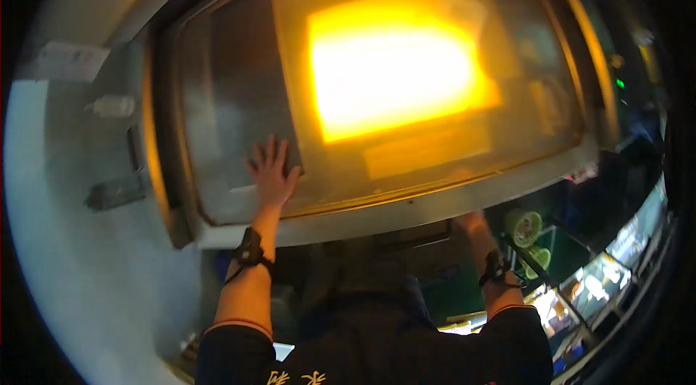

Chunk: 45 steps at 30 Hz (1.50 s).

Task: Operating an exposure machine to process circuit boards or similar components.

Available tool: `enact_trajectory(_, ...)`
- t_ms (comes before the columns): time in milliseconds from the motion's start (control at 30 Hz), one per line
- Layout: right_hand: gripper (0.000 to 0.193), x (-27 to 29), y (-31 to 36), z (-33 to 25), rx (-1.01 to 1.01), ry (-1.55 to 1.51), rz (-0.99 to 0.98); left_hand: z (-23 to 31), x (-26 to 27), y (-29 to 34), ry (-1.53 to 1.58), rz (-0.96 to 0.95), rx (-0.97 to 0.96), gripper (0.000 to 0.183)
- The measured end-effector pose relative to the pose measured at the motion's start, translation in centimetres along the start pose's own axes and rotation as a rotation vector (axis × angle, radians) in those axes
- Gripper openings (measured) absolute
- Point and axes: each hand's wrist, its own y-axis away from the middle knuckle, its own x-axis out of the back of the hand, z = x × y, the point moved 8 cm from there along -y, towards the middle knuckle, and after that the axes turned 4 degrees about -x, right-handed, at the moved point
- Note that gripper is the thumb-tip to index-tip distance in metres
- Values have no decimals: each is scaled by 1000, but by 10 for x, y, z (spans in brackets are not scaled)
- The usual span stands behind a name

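A large framed window panel [428,156], smoky and see-through, fills the upper middle, with a bright yellow-white rectangle of light [391,66] glowing in it. On the dark strip [246,73] at its left side, near the lower end, lies my left hand [272,171], fingers spread and palm toward the surface. My right hand [473,222] is at the pale lower rim [362,222] of the panel. Its fingers are hidden at that edge, so what they hold, if anything, does not show. Both wrists wear black strapped devices.
Left of the panel is a pale surface with a small clear bottle [114,106] and a dark flat object [116,193] on it. Two round greenish things [523,228] are right of my right hand. Farther right stand dark rails [580,320] and brightly lit items.
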Motion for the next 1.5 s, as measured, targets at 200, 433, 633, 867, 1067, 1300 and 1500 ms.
enact_trajectory(200, 39, -15, -42, 16, -40, -51, -63, -22, 12, 16, -78, 17, 16, 70)
enact_trajectory(433, 39, 21, 0, -13, 107, -166, 232, -15, 7, 17, -71, 2, 40, 70)
enact_trajectory(633, 47, 93, 106, 6, -142, -471, 129, -24, 21, 24, -62, 5, 62, 71)
enact_trajectory(867, 49, 136, 206, -7, -108, -242, -11, -36, 26, 25, -19, -70, 123, 74)
enact_trajectory(1067, 52, 268, 192, -103, 413, -216, 99, 59, 33, 71, 759, -797, -186, 87)
enact_trajectory(1300, 49, 347, 117, -245, 678, -101, 417, 66, 133, 184, 152, -579, -286, 86)
enact_trajectory(1500, 59, 263, 29, -346, 719, 136, 333, -63, 64, 165, -126, -551, -12, 93)
